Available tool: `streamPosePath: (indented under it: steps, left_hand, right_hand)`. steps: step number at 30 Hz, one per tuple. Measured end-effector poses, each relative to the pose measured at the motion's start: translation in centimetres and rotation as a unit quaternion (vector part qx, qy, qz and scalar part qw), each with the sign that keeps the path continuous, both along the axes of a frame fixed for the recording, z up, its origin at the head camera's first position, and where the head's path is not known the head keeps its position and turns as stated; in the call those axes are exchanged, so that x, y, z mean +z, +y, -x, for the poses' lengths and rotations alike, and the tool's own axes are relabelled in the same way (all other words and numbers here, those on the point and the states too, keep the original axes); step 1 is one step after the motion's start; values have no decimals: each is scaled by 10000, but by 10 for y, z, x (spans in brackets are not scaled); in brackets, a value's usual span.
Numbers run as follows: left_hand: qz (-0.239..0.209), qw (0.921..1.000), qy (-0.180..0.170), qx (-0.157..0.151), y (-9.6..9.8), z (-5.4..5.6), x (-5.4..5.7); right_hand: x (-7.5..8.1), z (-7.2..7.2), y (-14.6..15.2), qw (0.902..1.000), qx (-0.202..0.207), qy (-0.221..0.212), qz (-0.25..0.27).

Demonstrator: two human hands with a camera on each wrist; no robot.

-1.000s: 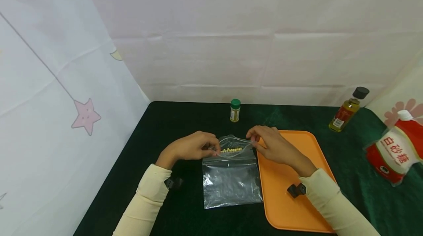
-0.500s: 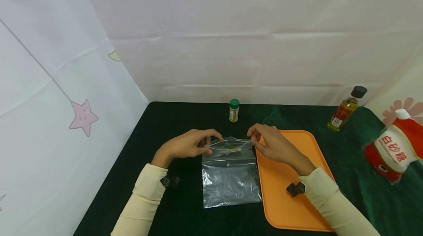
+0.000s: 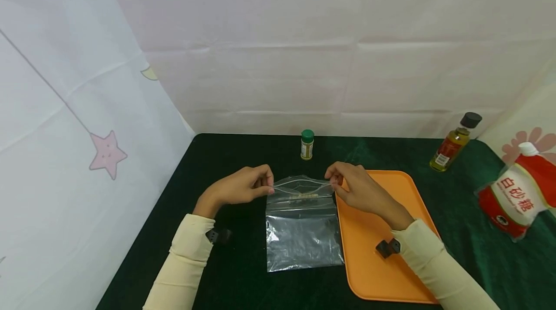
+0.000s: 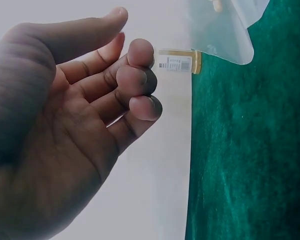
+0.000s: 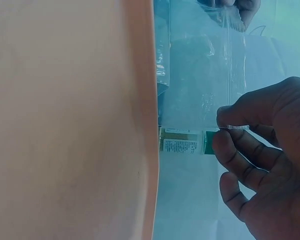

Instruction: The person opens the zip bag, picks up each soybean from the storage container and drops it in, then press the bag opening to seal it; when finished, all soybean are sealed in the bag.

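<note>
A clear zip bag (image 3: 284, 195) is held up by its mouth, its two rim lines slightly parted. My left hand (image 3: 243, 185) pinches its left corner between thumb and forefinger. My right hand (image 3: 357, 187) pinches the opposite corner; in the right wrist view, the thumb and forefinger (image 5: 224, 142) meet on the bag's edge. A row of small yellow bits (image 3: 304, 196) shows faintly through the plastic. Just in front, a second clear bag (image 3: 304, 242) lies flat on the table. The left wrist view catches only a hanging part of plastic (image 4: 225, 35) beyond the left hand (image 4: 85, 95).
An orange tray (image 3: 382, 271) lies under my right forearm, beside the flat bag. Behind the hands stands a small green-capped bottle (image 3: 307, 146). An oil bottle (image 3: 453, 146) and a red and white sugar pack (image 3: 517, 194) are at the right, on the dark green cloth (image 3: 234, 155).
My left hand has let go nearer the middle of the rim, moved left, and now pinches the bag's left corner. The mouth has narrowed. My right hand has kept its grip.
</note>
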State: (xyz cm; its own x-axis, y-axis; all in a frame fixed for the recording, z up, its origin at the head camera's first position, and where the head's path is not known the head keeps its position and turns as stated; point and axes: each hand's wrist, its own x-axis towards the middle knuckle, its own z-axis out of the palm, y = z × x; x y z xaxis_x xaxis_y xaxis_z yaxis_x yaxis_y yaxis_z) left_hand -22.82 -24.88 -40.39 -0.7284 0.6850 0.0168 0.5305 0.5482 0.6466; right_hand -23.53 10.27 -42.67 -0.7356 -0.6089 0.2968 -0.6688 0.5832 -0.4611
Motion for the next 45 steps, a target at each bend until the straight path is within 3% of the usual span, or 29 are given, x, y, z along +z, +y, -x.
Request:
streamPosePath:
  steps: [15, 31, 39, 45]
  left_hand:
    - [124, 9998, 85, 109, 1, -1, 1]
    - [121, 9992, 372, 52, 0, -1, -2]
    - [139, 9996, 241, 44, 2, -6, -2]
    - [165, 9994, 289, 12, 4, -6, 2]
  right_hand:
    - [0, -1, 2, 9997, -235, -95, -61]
    - [-1, -3, 2, 9994, -182, 267, 90]
    - [0, -7, 4, 9997, -128, 30, -221]
    - [10, -9, -3, 9976, -88, 410, -555]
